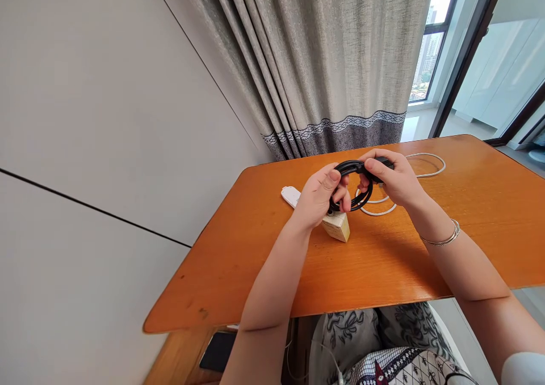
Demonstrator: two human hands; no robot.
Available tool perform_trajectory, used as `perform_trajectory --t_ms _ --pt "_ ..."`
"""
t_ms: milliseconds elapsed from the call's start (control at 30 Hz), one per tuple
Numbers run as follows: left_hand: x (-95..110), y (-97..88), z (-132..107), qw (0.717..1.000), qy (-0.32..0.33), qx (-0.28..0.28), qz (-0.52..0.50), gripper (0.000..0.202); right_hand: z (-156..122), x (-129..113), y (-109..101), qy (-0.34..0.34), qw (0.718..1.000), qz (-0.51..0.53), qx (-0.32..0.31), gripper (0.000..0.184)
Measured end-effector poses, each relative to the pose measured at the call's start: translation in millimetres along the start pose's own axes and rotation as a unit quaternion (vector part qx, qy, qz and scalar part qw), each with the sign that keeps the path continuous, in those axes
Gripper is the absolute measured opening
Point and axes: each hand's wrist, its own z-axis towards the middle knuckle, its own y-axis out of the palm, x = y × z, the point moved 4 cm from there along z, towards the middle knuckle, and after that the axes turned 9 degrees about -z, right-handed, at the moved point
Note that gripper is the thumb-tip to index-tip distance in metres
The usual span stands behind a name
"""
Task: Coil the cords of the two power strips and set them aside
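A coiled black cable (356,187) is held above the orange wooden table (383,260) by both hands. My left hand (318,195) grips the left side of the coil, fingers wrapped round the loops. My right hand (389,176) pinches the upper right part of the coil, where a thicker black end shows. A small cream box (337,226) stands on the table just under my left hand. A white flat device (290,195) lies to the left of it. A white cable (419,169) lies looped on the table behind my right hand.
A grey curtain (332,61) hangs behind the table, with a window and a dark door frame at right. A plain wall panel runs along the left. A dark phone (218,351) lies on a lower surface below the table's front edge.
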Motion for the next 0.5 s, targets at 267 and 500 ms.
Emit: perform_trajectory --t_ms 267,500 --pt "3.1 -2.6 0.6 0.996 0.059 0.033 0.058 0.058 0.2 -2.1 -1.8 -0.008 1.0 -0.02 0.022 0.045" --pt "7.5 -4.3 -4.6 0.988 0.066 0.037 0.135 0.05 0.7 -3.4 -1.8 -0.014 0.999 -0.04 0.031 0.047"
